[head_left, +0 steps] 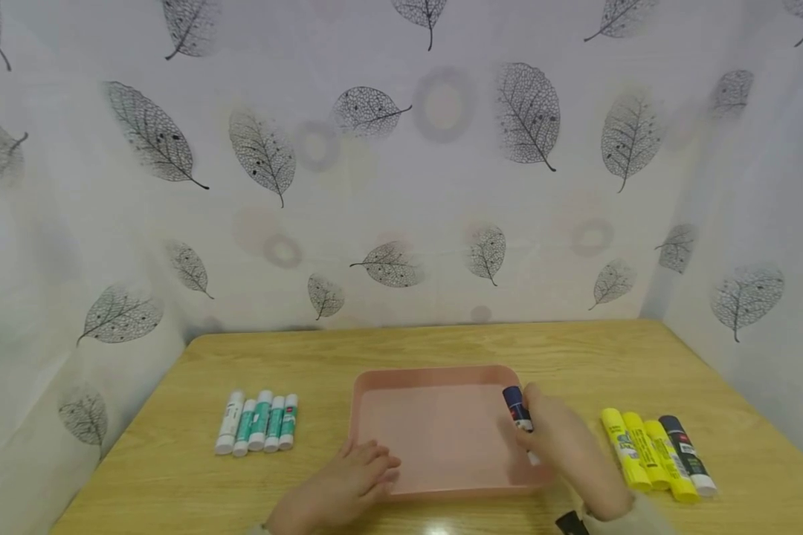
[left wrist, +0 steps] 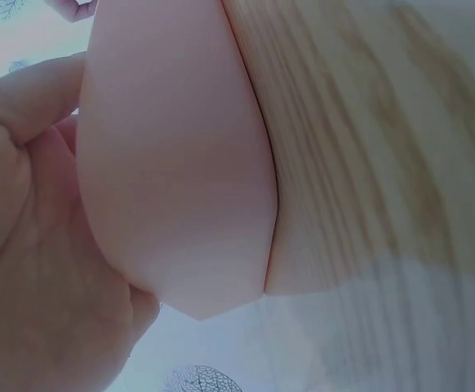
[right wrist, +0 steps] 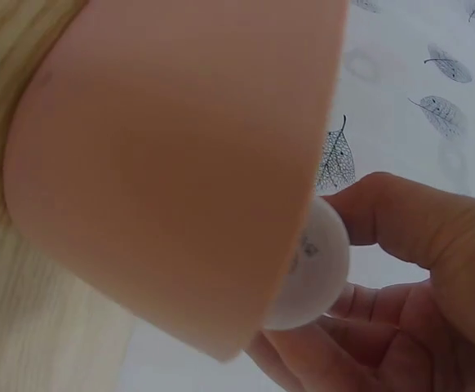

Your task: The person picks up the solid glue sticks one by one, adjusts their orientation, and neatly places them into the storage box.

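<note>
A pink tray [head_left: 435, 438] lies on the table, with my left hand [head_left: 348, 475] resting over its near left corner. The fingers reach loosely inside the rim. In the left wrist view the tray's outer wall [left wrist: 180, 163] hides part of that hand. My right hand [head_left: 569, 446] grips a glue stick [head_left: 518, 409] with a dark blue body and white end, above the tray's right side. From the right wrist, the stick's round white end [right wrist: 311, 265] shows between thumb and fingers, partly behind the tray wall [right wrist: 172, 163].
Several white and green glue sticks [head_left: 261, 421] lie in a row left of the tray. To its right are 3 yellow glue sticks [head_left: 645, 453] and a dark one [head_left: 688, 455]. A leaf-patterned curtain [head_left: 401, 186] encloses the wooden table [head_left: 321, 349] at back and sides.
</note>
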Tool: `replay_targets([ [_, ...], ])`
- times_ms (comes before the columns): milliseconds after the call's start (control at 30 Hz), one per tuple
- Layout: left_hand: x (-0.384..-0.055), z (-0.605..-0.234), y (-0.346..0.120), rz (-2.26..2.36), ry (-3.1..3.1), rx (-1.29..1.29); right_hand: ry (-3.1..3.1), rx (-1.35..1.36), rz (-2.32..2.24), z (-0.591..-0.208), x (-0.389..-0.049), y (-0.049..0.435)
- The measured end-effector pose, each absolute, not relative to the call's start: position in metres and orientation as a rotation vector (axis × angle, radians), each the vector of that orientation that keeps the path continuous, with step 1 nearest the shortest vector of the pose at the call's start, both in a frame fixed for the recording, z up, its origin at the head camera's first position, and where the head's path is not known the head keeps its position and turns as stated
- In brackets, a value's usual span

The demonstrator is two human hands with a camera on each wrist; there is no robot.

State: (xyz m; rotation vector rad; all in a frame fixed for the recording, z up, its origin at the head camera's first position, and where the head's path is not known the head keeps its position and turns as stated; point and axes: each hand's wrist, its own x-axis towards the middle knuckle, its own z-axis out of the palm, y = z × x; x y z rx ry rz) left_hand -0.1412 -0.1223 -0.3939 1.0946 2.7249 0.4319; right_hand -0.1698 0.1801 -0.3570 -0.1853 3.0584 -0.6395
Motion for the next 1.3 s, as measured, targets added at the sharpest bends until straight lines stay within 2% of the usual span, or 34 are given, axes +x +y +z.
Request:
replay_targets([
  [400,-0.142,-0.394,-0.121,0.432,2.734,1.106,3.030,-0.297,-0.602,-0.368,-0.168,0.172],
  [1000,-0.141,-0.394,-0.122,0.442,2.740,1.099,2.965,-0.259,-0.573,-0.378,-0.169,0.167],
  [1300,-0.142,-0.394,-0.122,0.446,2.731,1.094,3.017,-0.389,-0.520,-0.382,-0.167,0.169],
])
